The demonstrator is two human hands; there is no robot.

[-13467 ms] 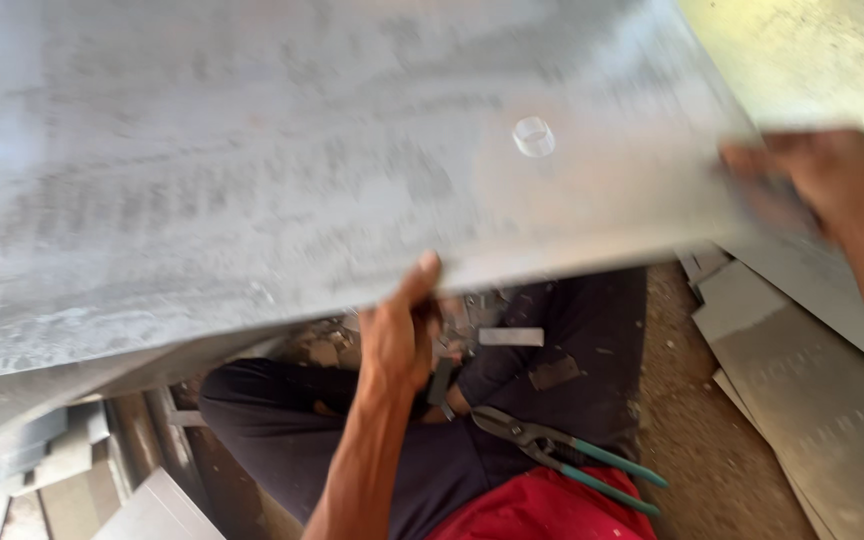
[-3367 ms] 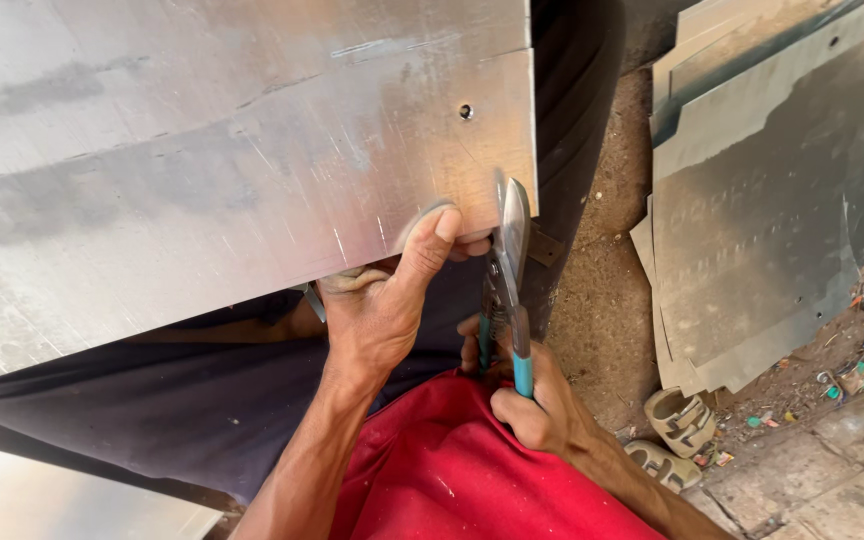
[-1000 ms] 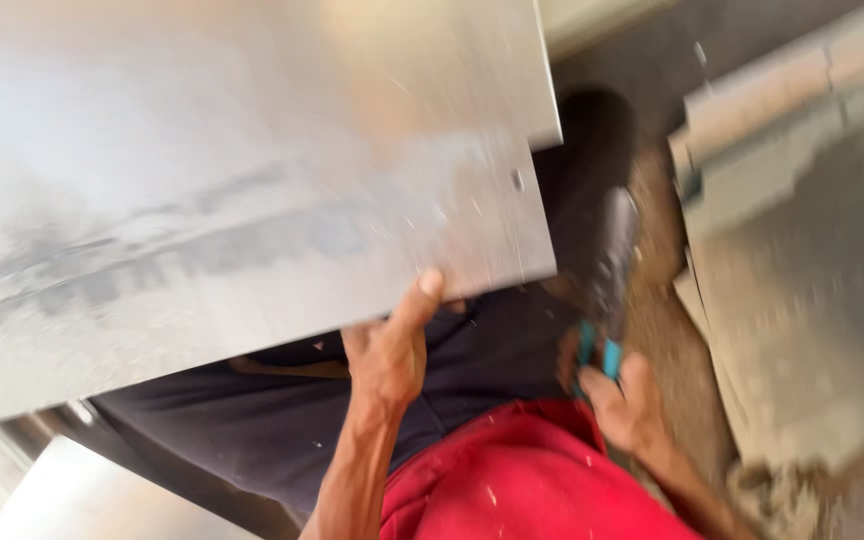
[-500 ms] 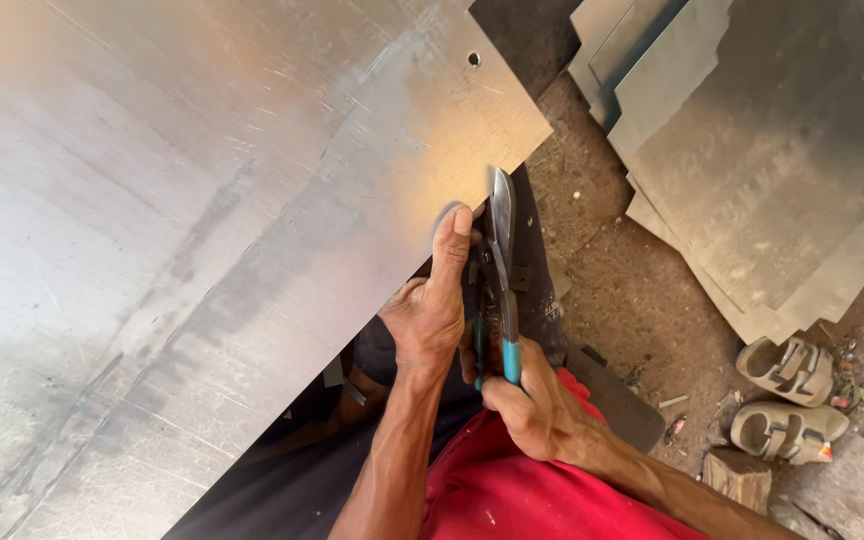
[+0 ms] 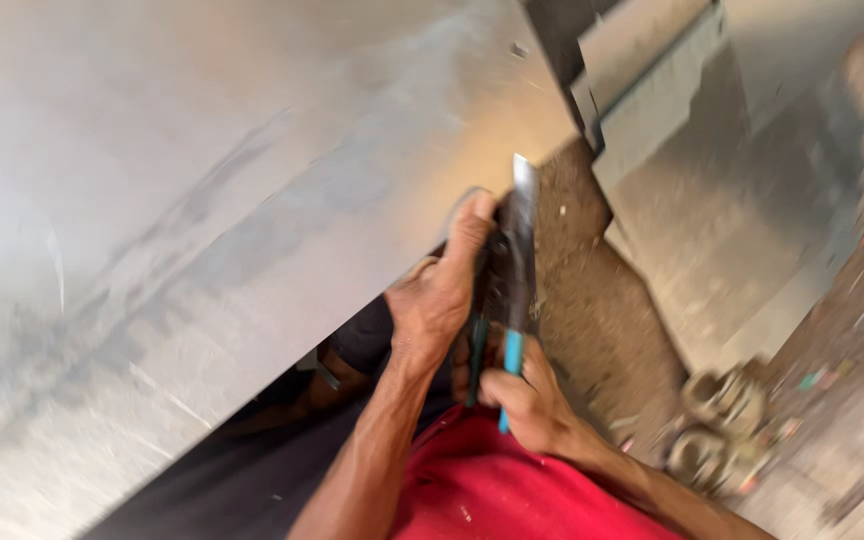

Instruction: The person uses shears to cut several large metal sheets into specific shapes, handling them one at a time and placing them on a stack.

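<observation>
A large grey metal sheet fills the left and top of the head view, tilted over my lap. My left hand grips its lower edge, thumb up on the face of the sheet. My right hand is closed on the blue handles of tin snips, whose blades point up along the sheet's right edge, just beside my left thumb. A narrow cut strip of metal stands up at the blades. The picture is blurred.
Several more grey metal sheets lie stacked on the dirt floor at the right. A pair of sandals sits on the ground at the lower right. My red shirt and dark trousers fill the bottom.
The view has swung and the sheet now fills more of the left. Both hands stay at the sheet's edge, the snips still upright at the same spot.
</observation>
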